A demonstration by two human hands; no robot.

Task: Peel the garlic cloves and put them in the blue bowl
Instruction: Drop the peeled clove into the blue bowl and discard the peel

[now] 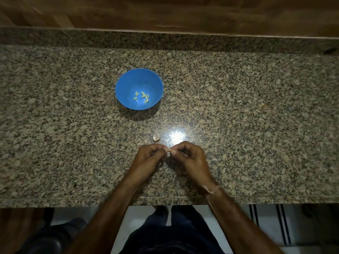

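A blue bowl (121,88) stands on the granite counter with several pale peeled garlic cloves (142,97) at its bottom. Nearer to me, my left hand (149,158) and my right hand (189,156) meet over the counter and pinch one small garlic clove (169,151) between their fingertips. Most of that clove is hidden by the fingers. An unpeeled garlic clove (156,138) lies on the counter just beyond my left hand.
The speckled granite counter (256,116) runs across the view, with a raised back ledge and wooden wall behind it. A bright light reflection lies just beyond my hands. A small pale skin scrap (214,159) lies right of my right hand. The counter's front edge (73,200) is close to me.
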